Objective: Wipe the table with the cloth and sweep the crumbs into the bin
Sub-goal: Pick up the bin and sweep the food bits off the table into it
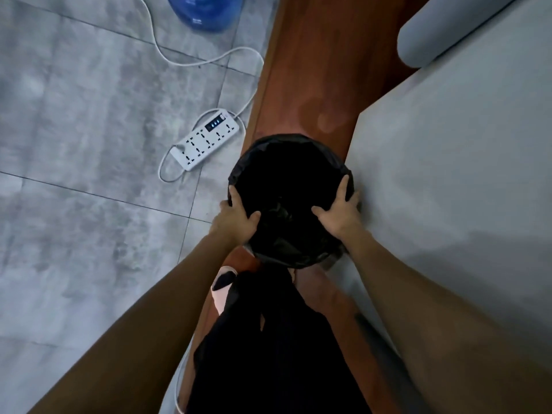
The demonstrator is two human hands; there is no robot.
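Observation:
A round bin (286,162) lined with a black bag stands on a strip of reddish wooden floor, right against the edge of a grey surface (448,174). My left hand (236,216) grips the bin's near-left rim, thumb inside. My right hand (339,213) grips the near-right rim in the same way. The bin's inside is dark and I cannot tell what it holds. No cloth and no crumbs are visible.
A white power strip (206,138) with its cable lies on the grey tiled floor to the left. A blue water jug (206,10) stands at the top. A grey roll-shaped cushion (442,31) lies at the top right. My dark clothing and a light slipper (222,282) are below the bin.

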